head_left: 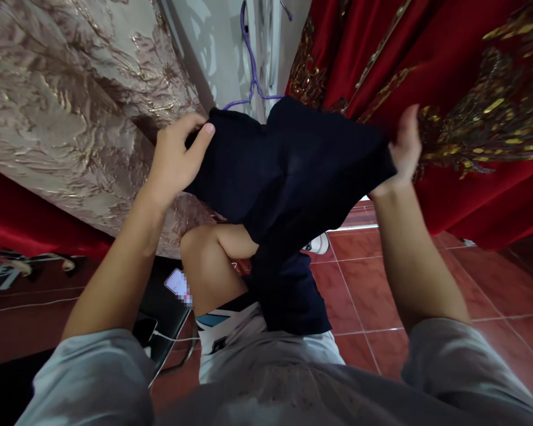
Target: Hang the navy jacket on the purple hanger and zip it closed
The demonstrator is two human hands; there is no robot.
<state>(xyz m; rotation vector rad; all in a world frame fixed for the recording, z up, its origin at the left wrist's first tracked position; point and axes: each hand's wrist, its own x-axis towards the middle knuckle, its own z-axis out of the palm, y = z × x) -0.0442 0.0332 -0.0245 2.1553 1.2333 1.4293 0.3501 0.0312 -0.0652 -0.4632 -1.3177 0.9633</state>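
A dark navy shirt [288, 160] is stretched out in front of me, its lower part hanging over my lap. A purple hanger [252, 74] shows above it, its arms reaching down to the shirt's upper edge. On the left, my left hand [177, 148] pinches the cloth near a corner, thumb on top. My right hand [406, 157] is at the opposite edge, against what looks like a sleeve end. It is blurred; one digit sticks up away from the cloth, and the other fingers are partly hidden.
Pinkish-gold embossed fabric [93, 106] hangs on the left, red fabric with gold sequins [484, 112] on the right. Below left, a phone [175, 284] lies on a black seat [162, 272] by my knee, with a white cable [173, 339] nearby. Red tiles [395, 290] cover the floor.
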